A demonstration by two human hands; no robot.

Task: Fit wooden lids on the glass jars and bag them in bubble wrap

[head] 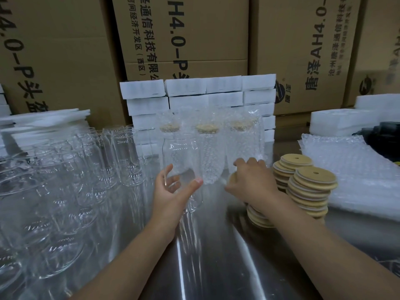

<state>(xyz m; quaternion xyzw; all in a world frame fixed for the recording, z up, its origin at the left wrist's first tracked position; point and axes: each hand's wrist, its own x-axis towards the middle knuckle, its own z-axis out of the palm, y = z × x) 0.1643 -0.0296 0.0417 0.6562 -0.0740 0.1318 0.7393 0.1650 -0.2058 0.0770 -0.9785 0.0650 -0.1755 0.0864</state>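
Observation:
My left hand (173, 191) grips a bare clear glass jar (191, 202) low over the steel table, thumb on one side and fingers behind the glass. Just right of it, my right hand (251, 180) curls over a round wooden lid (232, 178), of which only the edge shows under the fingers. Behind both hands three jars stand upright in bubble wrap bags with wooden lids on: left (173, 148), middle (208, 154), right (242, 144). Stacks of wooden lids (311, 187) rise beside my right wrist.
Several bare glass jars (86, 169) crowd the table's left side. A pile of bubble wrap bags (357, 169) lies at the right. White foam blocks (194, 94) are stacked at the back against cardboard cartons (184, 40). The steel table (216, 256) reflects light.

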